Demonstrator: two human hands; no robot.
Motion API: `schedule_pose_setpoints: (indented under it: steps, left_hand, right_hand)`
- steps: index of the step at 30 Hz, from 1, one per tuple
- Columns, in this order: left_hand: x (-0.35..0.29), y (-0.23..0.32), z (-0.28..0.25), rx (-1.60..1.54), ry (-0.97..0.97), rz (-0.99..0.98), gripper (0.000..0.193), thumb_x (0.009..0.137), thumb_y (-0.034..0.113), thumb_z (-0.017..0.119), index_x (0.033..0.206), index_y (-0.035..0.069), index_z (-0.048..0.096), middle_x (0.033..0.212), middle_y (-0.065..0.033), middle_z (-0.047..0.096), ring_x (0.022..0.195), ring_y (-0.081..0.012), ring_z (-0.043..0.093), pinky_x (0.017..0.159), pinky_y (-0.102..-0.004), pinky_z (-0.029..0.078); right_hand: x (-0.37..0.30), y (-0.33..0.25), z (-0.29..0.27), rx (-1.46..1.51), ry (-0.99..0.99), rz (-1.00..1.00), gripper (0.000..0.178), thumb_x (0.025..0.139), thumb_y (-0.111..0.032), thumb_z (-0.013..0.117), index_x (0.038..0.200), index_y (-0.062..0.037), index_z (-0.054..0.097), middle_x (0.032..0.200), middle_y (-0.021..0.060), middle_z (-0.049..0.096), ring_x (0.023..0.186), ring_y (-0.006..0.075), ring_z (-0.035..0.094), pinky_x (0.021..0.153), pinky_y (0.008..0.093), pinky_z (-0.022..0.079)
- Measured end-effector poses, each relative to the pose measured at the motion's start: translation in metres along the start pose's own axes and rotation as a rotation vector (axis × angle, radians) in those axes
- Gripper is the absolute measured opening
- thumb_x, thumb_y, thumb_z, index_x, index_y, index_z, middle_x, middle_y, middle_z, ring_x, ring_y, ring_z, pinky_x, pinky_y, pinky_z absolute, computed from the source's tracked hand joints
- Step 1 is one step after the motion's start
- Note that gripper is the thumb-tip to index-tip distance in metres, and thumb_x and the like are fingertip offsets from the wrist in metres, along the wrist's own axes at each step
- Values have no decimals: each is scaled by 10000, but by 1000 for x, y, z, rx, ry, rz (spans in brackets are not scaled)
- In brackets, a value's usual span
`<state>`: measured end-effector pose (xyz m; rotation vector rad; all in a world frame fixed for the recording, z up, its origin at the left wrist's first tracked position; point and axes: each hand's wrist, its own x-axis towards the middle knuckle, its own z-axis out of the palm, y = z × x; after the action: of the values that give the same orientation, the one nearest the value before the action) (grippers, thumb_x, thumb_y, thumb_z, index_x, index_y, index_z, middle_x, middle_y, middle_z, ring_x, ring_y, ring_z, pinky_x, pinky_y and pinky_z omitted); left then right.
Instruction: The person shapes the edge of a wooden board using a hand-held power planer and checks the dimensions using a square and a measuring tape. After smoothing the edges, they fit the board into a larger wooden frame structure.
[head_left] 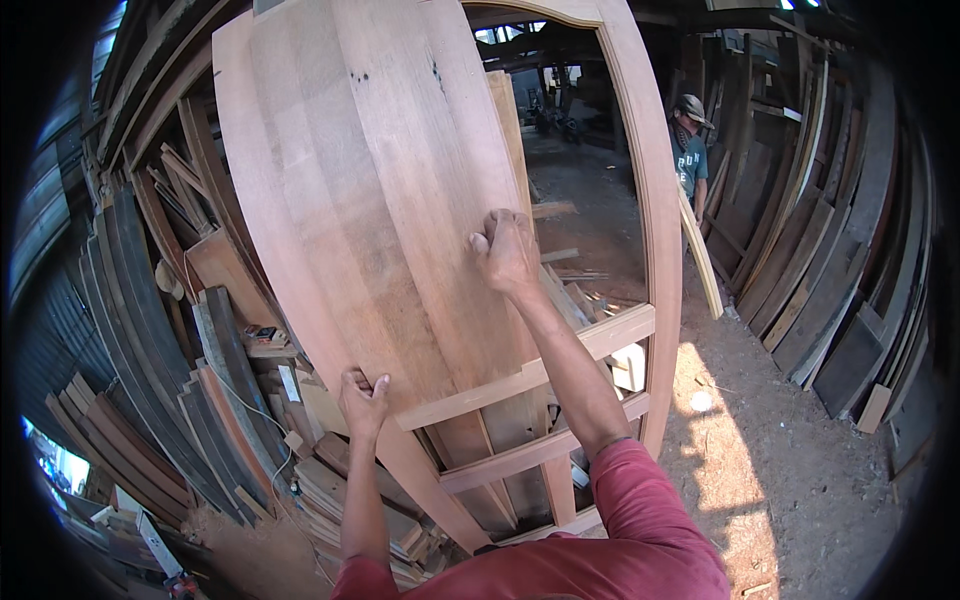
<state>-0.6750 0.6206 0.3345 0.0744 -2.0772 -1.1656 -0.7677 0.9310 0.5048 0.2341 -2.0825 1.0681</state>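
Observation:
A wide panel of several joined planks [370,200] leans over a wooden door frame [655,220], covering the left side of its upper opening. My right hand [507,252] is closed at the panel's right edge, fingers curled and knuckles up. Lower down, my left hand [363,402] grips near the panel's bottom left corner, its thumb against the wood. The panel's bottom edge lies along a crossbar [590,340] of the frame. Below that runs a second crossbar [540,458], with upright pieces between. The fingertips behind the panel's edges are hidden.
Dark boards [130,290] stand in rows on the left, above stacked offcuts [350,490]. More long boards [850,240] lean along the right side. A person in a cap and blue shirt [690,155] stands behind the frame, near a pale plank [703,260]. Sunlight crosses the dirt floor [810,480].

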Motion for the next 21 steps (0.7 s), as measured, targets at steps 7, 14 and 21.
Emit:
schedule_pose_setpoints:
  steps: [7, 14, 21]
  left_hand:
    - [-66, -51, 23, -232, -163, -479, 499, 937, 265, 767, 1095, -18, 387, 882, -162, 631, 670, -201, 677, 571, -326, 593]
    - [-67, -55, 38, -495, -93, -539, 458, 988, 211, 697, 1106, -5, 311, 924, -211, 635, 740, -292, 734, 628, -397, 657]
    - [-67, -49, 36, -797, -34, -686, 751, 988, 452, 661, 1353, -129, 357, 1178, -331, 603, 1062, -408, 686, 861, -476, 620]
  right_hand:
    - [-4, -33, 7, -51, 65, 44, 445, 887, -248, 726, 1156, 84, 603, 1125, 264, 588, 1085, 425, 608, 934, 501, 507]
    - [0, -21, -8, 53, -51, 2, 428, 908, -234, 695, 1154, 103, 601, 1117, 290, 607, 1047, 448, 628, 916, 530, 500]
    - [21, -34, -17, 31, 44, -46, 477, 910, -228, 696, 1225, 101, 556, 1203, 281, 558, 1158, 433, 572, 970, 510, 491]
